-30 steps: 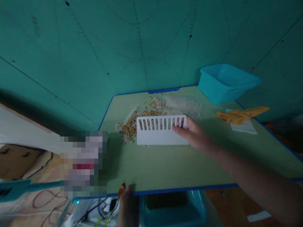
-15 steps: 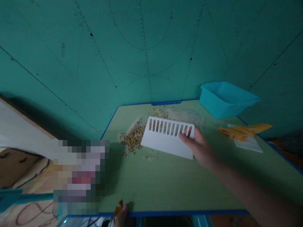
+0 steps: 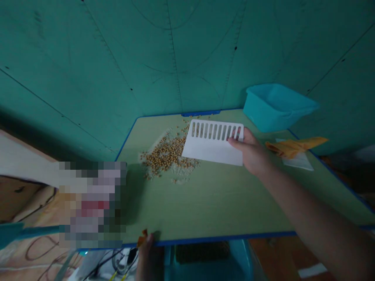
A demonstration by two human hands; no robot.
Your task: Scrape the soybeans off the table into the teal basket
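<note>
My right hand is closed on the right end of a white slotted plastic scraper, thumb on its face. The scraper is held tilted over the table, with a row of slots along its upper edge. Left of it and partly behind it, yellowish beans lie spread among pale grains. My left hand is at the table's front edge, closed around a small orange-brown piece that looks like cloth. Most of its fingers are hidden.
A blue plastic basin stands at the table's back right. In front of it an orange cloth lies on a white sheet. The green table has a blue rim and meets a green wall. Cables show below at left.
My right hand has moved the scraper away from me, up and off the pile, and more beans and grains show on its left. The view has shifted slightly; my left hand stays at the edge.
</note>
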